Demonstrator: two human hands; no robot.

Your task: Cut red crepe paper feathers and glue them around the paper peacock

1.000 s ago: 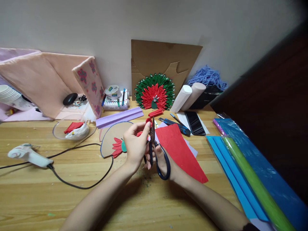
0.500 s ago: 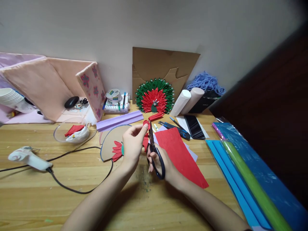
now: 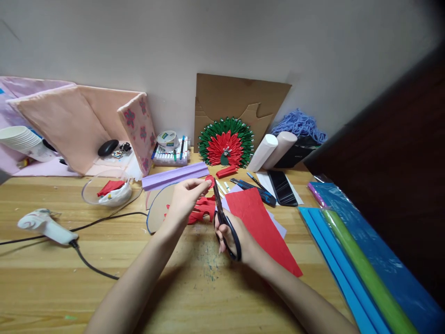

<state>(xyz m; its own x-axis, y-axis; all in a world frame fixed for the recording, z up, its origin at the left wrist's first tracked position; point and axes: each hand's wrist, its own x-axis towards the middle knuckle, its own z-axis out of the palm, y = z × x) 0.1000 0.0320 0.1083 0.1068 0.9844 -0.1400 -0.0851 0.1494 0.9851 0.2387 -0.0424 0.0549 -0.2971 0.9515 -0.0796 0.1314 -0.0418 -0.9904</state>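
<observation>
Between the thumb and fingers of my left hand (image 3: 186,197) a small red paper piece (image 3: 209,180) is pinched. My right hand (image 3: 239,234) has its fingers through the handles of black scissors (image 3: 227,229), whose blades point up beside the red piece. Below my left hand lie cut red paper scraps (image 3: 202,211), partly over a round cardboard piece (image 3: 158,208) with a blue edge. A large red paper sheet (image 3: 260,227) lies under and right of my right hand. Behind the hands a rolled red strip (image 3: 226,171) rests on the table.
At the back, a green and red peacock craft (image 3: 226,144) leans on cardboard (image 3: 239,93). A glue gun (image 3: 47,226) with its cord lies left, near a clear bowl (image 3: 86,195). A utility knife (image 3: 255,192) and a phone (image 3: 282,188) lie right, beyond them paper rolls (image 3: 354,255).
My left hand has shifted slightly left, drawing the small red piece away from the scissor blades. The cut red paper scraps now show on the table below it.
</observation>
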